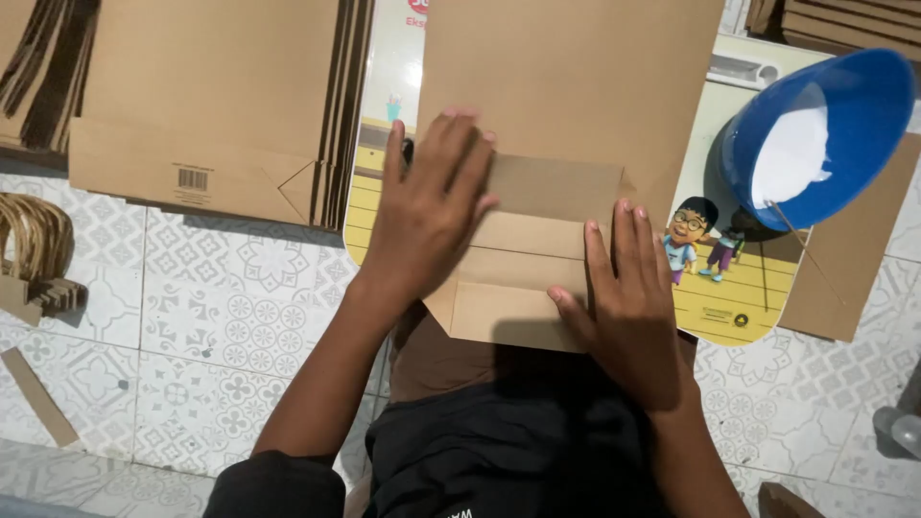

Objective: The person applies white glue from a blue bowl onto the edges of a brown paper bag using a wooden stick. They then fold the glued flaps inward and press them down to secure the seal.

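A flat brown paper bag (576, 86) lies on a small cartoon-printed board (729, 288) in front of me, its folded bottom flaps (537, 240) toward me. My left hand (432, 206) lies flat with fingers spread on the left part of the folded bottom. My right hand (628, 293) presses flat on the lower right flap, thumb at the near edge. Neither hand grips anything.
A blue bowl (844, 105) with white paste and a thin stick sits at the right. A stack of flat brown bags (211, 105) lies at the upper left. Paper handles (34, 245) pile at the far left on the patterned tile floor (221, 326).
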